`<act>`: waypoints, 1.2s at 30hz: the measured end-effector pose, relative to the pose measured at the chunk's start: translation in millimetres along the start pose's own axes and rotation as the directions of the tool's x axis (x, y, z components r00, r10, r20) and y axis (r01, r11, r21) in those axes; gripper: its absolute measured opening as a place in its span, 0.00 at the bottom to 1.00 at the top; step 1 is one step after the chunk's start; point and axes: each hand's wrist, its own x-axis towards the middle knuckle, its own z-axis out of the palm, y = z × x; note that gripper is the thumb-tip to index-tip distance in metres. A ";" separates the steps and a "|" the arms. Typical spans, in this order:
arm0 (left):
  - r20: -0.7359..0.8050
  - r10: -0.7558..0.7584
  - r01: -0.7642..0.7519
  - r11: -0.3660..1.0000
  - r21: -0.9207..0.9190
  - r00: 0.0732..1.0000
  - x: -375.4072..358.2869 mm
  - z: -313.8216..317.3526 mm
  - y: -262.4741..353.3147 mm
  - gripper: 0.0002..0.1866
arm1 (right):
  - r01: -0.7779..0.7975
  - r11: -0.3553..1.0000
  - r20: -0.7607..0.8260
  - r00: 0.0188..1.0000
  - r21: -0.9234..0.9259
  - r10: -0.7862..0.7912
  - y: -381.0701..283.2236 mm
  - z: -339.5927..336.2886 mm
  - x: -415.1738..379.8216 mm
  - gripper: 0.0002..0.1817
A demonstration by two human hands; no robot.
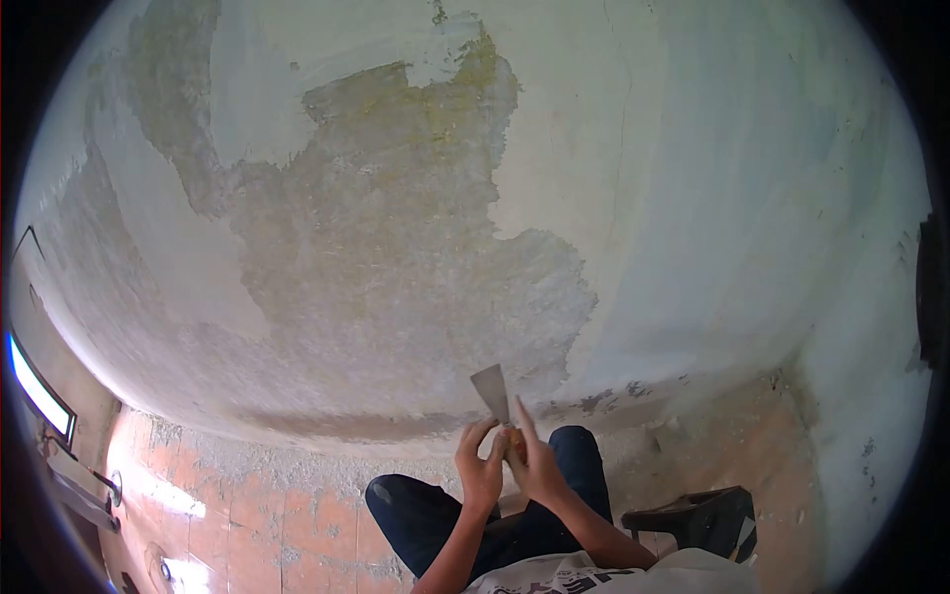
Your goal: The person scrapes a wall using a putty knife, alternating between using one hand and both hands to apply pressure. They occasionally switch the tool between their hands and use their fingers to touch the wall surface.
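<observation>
A putty knife with a flat metal blade and an orange-brown handle is held upright in front of the wall, blade end up. My right hand is closed around the handle, its index finger stretched up beside the blade. Against the other side of the handle, my left hand is closed with bent fingers, its thumb meeting the handle. The blade appears apart from the wall. On the wall, pale paint surrounds a large bare grey patch with ragged edges.
Below the wall, scraped flakes lie over the orange tiled floor. A black plastic stool stands at my right, close to my bent knees. At far left is a bright window-like panel in a dark frame.
</observation>
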 end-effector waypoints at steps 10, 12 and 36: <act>0.091 0.007 -0.014 0.997 0.077 0.996 -5.9 -6.3 10.4 0.14 | 0.233 0.952 -0.285 0.916 -0.199 -0.284 0.5 -76.5 67.1 0.34; 0.076 -0.047 0.040 0.994 0.098 0.996 -10.4 -11.4 1.1 0.12 | 0.332 0.868 -0.346 0.818 -0.369 -0.460 -13.5 -86.0 85.1 0.33; 0.135 -0.132 0.123 0.990 0.075 0.982 2.8 -77.6 -29.7 0.15 | 0.312 0.850 -0.473 0.724 -0.425 -0.502 -68.8 -67.6 143.3 0.33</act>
